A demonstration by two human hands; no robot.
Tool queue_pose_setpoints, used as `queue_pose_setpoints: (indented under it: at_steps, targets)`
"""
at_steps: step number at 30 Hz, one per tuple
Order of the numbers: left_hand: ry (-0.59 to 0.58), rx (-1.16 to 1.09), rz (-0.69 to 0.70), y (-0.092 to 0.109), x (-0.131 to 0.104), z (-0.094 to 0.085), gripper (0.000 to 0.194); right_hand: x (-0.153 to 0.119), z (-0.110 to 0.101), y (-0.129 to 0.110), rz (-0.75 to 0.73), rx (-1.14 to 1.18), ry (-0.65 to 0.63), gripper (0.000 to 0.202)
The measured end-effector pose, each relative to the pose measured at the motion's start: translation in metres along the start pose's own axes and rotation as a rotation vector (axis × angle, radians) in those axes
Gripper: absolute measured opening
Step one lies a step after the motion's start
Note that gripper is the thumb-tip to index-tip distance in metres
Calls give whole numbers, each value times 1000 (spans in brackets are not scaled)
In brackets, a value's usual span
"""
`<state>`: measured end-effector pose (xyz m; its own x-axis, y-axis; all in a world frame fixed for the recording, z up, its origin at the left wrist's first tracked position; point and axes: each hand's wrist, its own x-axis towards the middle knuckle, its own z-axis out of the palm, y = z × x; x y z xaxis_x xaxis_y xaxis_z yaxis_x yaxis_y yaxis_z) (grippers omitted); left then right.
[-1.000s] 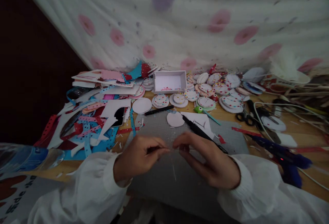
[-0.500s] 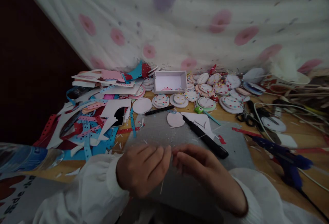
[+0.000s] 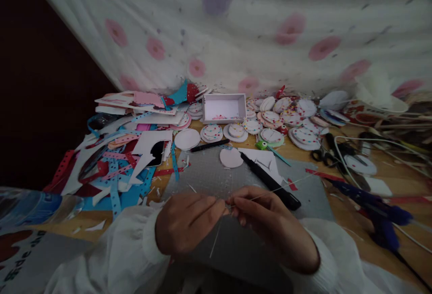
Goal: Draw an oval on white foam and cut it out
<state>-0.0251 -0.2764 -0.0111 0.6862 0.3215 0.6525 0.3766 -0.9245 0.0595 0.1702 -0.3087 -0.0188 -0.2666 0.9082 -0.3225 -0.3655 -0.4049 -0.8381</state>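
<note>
Over the grey cutting mat (image 3: 202,175), my left hand (image 3: 189,224) is closed in a pinch, its fingertips meeting those of my right hand (image 3: 273,229). My right hand pinches too, thumb against forefinger. Both hold a thin white strand (image 3: 215,242), perhaps string or wire. One end hangs down beneath my left fingertips; another stretch runs from my right fingers up and to the right. The exact crossing between the fingertips is too small to make out. Beyond the hands lie a pale round disc (image 3: 231,157) and a thick black pen-shaped tool (image 3: 270,181).
A white box (image 3: 224,107) stands at the back beside many bead-trimmed discs (image 3: 304,136). Coloured paper scraps (image 3: 114,163) pile up on the left, near a plastic bottle (image 3: 37,206). To the right lie a blue glue gun (image 3: 374,213), scissors (image 3: 326,155) and a white cable (image 3: 340,139).
The strand's long end now stretches out to the upper right across my right hand. Both hands stay nearly in place, fingertips still together, with my right thumb a little changed in position.
</note>
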Motion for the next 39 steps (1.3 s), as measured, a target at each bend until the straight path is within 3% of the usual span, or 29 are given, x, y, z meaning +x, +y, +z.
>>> queue_pose_setpoints:
  at_steps: [5, 9, 11, 15, 17, 20, 24, 26, 28, 35, 37, 39]
  targets:
    - [25, -63, -117, 4, 6, 2, 22, 4, -3, 6, -33, -39, -11, 26]
    - [-39, -244, -306, 8, 9, 1, 21, 5, -3, 12, -99, -92, 14, 27]
    - [-102, -432, -482, 8, 12, 0, 20, 5, -3, 13, -129, -128, 34, 28]
    - [-312, -976, -975, 2, 18, 0, 21, 6, -4, 10, -159, -196, 35, 31]
    - [-373, -1202, -1122, -2, 18, 2, 22, 7, -5, 9, -166, -214, 25, 31]
    - [-327, -1266, -1169, -4, 17, 7, 23, 9, -6, 9, -169, -195, 4, 29]
    - [-142, -1041, -1064, 2, 17, 9, 22, 11, -6, 14, -188, -121, 40, 23]
    - [-110, -1000, -1033, 5, 17, 9, 21, 12, -6, 16, -192, -91, 49, 22]
    - [-163, -1111, -1074, 5, 16, 9, 22, 13, -6, 17, -193, -79, 32, 22]
    - [-474, -1705, -1419, -10, 10, 20, 30, 11, -5, 21, -285, -38, -16, 21]
    - [-525, -1694, -1447, -12, 11, 20, 33, 12, -6, 24, -268, -54, 8, 22]
    - [-511, -1528, -1404, -11, 12, 19, 37, 14, -8, 26, -230, -71, 67, 24]
